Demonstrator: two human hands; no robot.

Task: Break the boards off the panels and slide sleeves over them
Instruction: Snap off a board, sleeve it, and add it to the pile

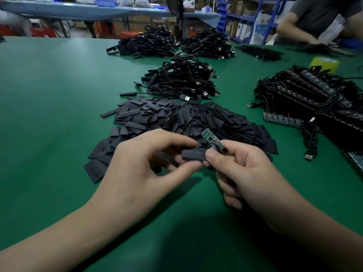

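Green mat (49, 114) of a factory workbench, viewed from just above the worker's hands. At centre, pinches a flat black heat-shrink sleeve (193, 155) between thumb and forefinger of the left hand (141, 165), other fingers loosely curled underneath. Grips in the right hand (241, 169), thumb pressed against forefinger, the wired end of a small green circuit board (211, 138), separate from any panel, bare end angled up toward 11 o'clock. Holds sleeve and board just beside each other, nearly touching at the right thumb; no sleeve over the board yet. Appears to hold the board by its wired end to leave the free end clear for entry, and to pinch the sleeve by its edges to bow the flat mouth open; cannot tell whether open.

Keeps a loose pile of sleeves (176, 118) at 12 o'clock, just beyond the fingertips, seemingly for a short reach. Farther out at 12 o'clock, USB cable bundles (182, 81), likely finished work parked out of the way; two more heaps (147, 44) near the far edge. At 2 o'clock, stacked panels (314, 83) tangled in black cable, with one green panel strip (282, 119) poking out at the near side, close to the right hand for the next break-off. Yellow box (324, 63) behind that stack. At 1 o'clock, across the bench, a second person (318, 18), forearm out over more black parts, blurred.
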